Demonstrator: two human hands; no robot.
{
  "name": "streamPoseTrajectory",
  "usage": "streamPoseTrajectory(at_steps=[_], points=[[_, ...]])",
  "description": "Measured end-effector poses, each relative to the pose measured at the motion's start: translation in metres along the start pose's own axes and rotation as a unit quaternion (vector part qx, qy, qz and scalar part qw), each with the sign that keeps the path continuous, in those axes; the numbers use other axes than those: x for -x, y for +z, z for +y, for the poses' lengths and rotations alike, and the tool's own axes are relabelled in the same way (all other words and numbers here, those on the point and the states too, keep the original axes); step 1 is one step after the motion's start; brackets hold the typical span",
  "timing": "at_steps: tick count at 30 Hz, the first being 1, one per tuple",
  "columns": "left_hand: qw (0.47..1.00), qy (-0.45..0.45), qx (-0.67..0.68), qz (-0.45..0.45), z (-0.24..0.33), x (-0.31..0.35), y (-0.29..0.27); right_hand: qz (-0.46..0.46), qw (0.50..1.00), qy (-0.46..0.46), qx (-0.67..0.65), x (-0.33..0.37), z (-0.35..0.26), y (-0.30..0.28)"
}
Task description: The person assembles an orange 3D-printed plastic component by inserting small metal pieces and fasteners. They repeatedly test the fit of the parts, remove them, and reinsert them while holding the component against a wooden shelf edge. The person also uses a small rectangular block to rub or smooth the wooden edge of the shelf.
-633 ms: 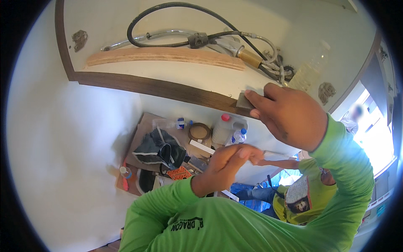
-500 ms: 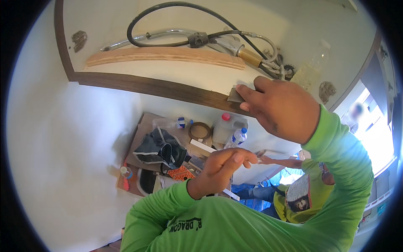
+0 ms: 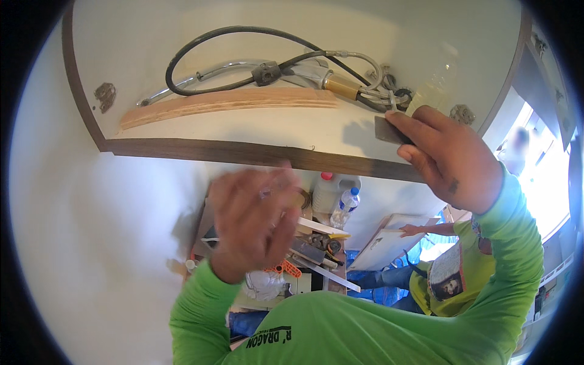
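Observation:
My right hand [image 3: 453, 152] pinches a small, flat grey plate [image 3: 391, 131] between thumb and fingers. It hovers over the white cabinet floor [image 3: 274, 131], just behind the dark wood-look front edge [image 3: 340, 160]. Smeared by motion, my left hand [image 3: 249, 222] is raised in front of that edge, its fingertips close to it; whether it holds anything is not clear. A tiny curled sliver [image 3: 312, 148] shows on the edge between the hands. Behind, on the cabinet floor, lies a layered wooden strip [image 3: 231, 104].
A looped black hose [image 3: 176, 67] with metal fittings and a clear bottle [image 3: 435, 85] occupy the cabinet. Below are a white jug [image 3: 326, 191], a blue-capped bottle [image 3: 345, 207] and cluttered tools [image 3: 313, 249]. At right, a person [image 3: 450, 277] touches a white panel [image 3: 383, 243].
My right hand has lifted the grey plate off the front edge and moved it right and back. The left hand has swung up and left toward the edge. The view has shifted slightly.

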State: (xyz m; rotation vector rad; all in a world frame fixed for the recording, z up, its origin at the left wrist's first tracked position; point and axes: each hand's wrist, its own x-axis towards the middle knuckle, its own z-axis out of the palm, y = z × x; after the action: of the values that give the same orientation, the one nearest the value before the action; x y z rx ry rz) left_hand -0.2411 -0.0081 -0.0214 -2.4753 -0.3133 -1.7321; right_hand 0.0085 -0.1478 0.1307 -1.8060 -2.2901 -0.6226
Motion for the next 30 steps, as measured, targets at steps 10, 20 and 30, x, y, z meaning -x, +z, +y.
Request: streamPoseTrajectory(at_steps=[10, 20, 30], points=[[0.969, 0.053, 0.009, -0.243, -0.021, -0.086, 0.023, -0.025, 0.994, -0.103, 0.008, 0.006, 0.033, 0.019], [0.996, -0.002, -0.081, -0.03, -0.096, -0.051, -0.039, -0.015, 0.978, -0.162, 0.134, -0.036, -0.008, 0.055], [0.99, -0.087, -0.111, 0.025, -0.132, 0.072, -0.082, -0.058, 0.985, -0.126, 0.104, -0.074, -0.044, 0.079]])
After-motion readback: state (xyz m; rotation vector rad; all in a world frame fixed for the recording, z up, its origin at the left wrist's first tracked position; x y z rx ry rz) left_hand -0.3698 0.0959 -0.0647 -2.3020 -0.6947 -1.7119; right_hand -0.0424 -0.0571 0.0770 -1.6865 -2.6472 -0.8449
